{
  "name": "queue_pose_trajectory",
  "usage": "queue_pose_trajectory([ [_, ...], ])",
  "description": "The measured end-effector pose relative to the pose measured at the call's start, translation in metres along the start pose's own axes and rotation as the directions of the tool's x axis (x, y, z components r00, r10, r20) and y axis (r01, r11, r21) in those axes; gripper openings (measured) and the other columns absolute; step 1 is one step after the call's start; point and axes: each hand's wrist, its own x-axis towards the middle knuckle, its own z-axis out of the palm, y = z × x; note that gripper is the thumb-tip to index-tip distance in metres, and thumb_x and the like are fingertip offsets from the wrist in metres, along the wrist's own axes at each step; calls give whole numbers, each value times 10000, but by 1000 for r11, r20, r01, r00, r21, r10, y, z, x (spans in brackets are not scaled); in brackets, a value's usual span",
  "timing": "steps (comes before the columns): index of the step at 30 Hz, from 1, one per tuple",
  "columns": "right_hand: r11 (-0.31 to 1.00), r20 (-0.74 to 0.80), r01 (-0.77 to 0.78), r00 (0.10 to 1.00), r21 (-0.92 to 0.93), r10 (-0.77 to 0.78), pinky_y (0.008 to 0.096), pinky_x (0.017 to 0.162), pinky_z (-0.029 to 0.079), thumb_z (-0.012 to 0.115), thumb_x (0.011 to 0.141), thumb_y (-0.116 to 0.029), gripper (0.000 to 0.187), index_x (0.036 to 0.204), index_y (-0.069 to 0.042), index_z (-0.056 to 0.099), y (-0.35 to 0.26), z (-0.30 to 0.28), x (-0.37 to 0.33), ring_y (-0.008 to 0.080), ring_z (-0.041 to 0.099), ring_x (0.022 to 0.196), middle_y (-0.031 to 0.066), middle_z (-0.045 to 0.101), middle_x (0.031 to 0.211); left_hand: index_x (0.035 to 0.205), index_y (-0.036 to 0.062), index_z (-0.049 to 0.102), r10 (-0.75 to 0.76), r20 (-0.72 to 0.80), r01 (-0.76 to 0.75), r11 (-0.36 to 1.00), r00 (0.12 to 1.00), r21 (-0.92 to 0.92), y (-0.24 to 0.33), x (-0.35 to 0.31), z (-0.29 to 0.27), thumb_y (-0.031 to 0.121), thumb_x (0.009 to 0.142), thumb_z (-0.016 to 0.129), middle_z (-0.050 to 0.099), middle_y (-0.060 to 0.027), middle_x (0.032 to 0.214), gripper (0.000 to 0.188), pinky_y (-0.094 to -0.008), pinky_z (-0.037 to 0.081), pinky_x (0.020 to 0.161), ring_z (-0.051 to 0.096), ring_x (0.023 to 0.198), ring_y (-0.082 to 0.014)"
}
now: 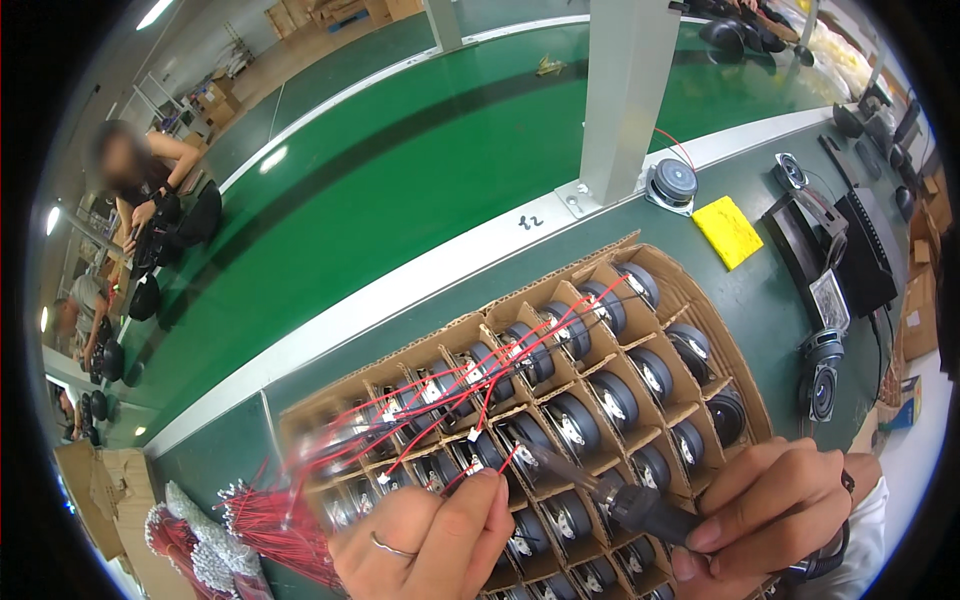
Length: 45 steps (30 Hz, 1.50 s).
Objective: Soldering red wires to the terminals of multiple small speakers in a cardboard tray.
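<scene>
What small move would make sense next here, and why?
Probably ease the tip of the soldering iron toward the end of the red wire. The left hand pinches that wire over a speaker in the box, and the right hand holds the iron with its blurred tip nearby; contact cannot be told.

The carton is cut off at six o'clock; its nine-o'clock end blurs, like the tip of the dark-handled tool.

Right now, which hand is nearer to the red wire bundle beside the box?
The left hand: it is just right of the red wire bundle. The right hand, holding a black tool, is farther right.
</scene>
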Motion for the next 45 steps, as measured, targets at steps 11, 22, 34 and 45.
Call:
queue_pose_trajectory([
  [11,999,-19,43,999,21,-42,261,457,459,843,651,133,295,679,-19,592,5,3,-1,181,579,558,128,634,813,892,89,773,-17,30,17,1000,999,-10,2,3,-4,26,630,882,473,-5,584,291,-290,453,428,515,449,-148],
  [22,999,-9,49,999,21,-49,257,461,468,847,662,123,308,673,-20,574,5,3,-1,181,587,563,132,635,815,899,85,768,-19,44,20,999,999,-27,2,3,-5,19,639,879,485,-8,594,290,-286,460,434,527,454,-149],
  [34,998,-4,56,998,16,-56,260,456,466,851,658,121,310,672,-22,576,5,2,-1,184,591,564,134,645,819,954,137,749,-46,33,45,999,998,20,12,10,-7,69,787,851,544,-26,678,208,-320,416,448,528,503,-179],
  [45,999,-7,42,999,25,-41,261,449,468,849,664,117,311,668,-22,571,4,2,0,186,599,560,131,644,809,964,139,748,-46,44,45,999,998,23,12,10,-9,69,788,850,543,-27,685,215,-320,419,452,537,512,-181],
])
